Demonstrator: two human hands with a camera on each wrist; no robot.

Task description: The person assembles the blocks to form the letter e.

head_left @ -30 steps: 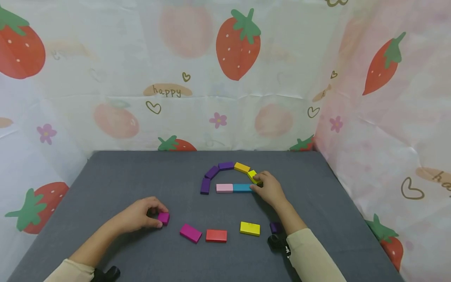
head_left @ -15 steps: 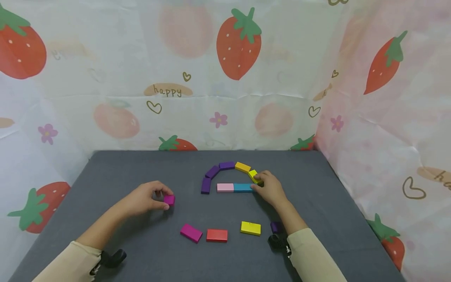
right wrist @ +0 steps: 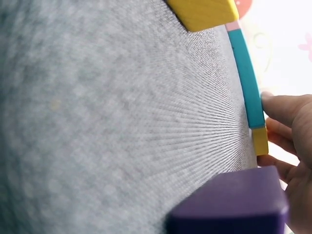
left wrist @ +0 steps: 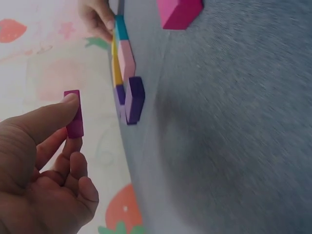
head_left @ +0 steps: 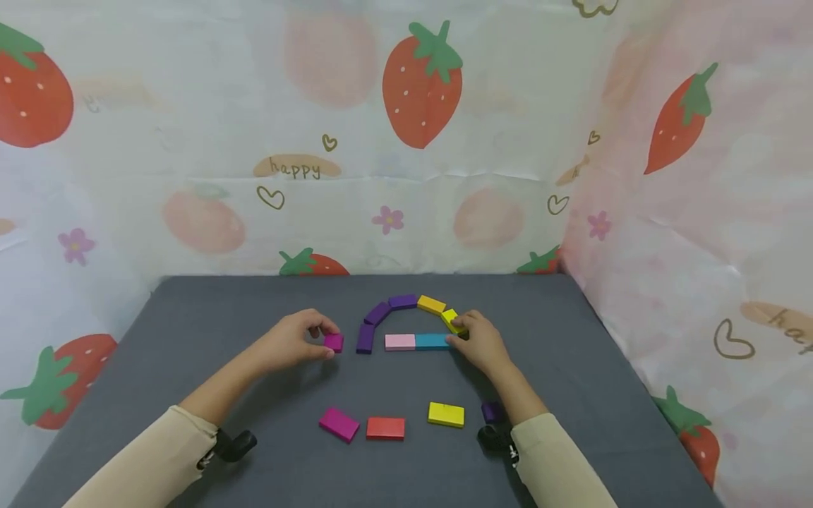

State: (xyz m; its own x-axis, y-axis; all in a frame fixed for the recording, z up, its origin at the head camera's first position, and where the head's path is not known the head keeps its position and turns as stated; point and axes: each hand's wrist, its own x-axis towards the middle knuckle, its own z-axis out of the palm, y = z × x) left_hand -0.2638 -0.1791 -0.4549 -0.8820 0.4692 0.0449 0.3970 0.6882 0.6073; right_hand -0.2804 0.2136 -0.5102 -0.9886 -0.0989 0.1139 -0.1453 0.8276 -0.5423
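Observation:
Between thumb and fingertips, my left hand holds a small magenta block above the table, left of an arch of blocks. In the left wrist view this magenta block is seen on its narrow side. The arch has several purple blocks, an orange-yellow block and a yellow block at its right end. My right hand has its curled fingers on that yellow block, its thumb right at the end of a blue block. A pink block adjoins the blue one under the arch.
Nearer on the grey table lie a magenta block, a red block, a yellow block and a purple block beside the right wrist. Strawberry-printed curtains stand behind and at the sides.
My left hand has lifted the small magenta block and carried it away from me and rightward, close to the arch's left end. My right hand has stayed at the yellow block.

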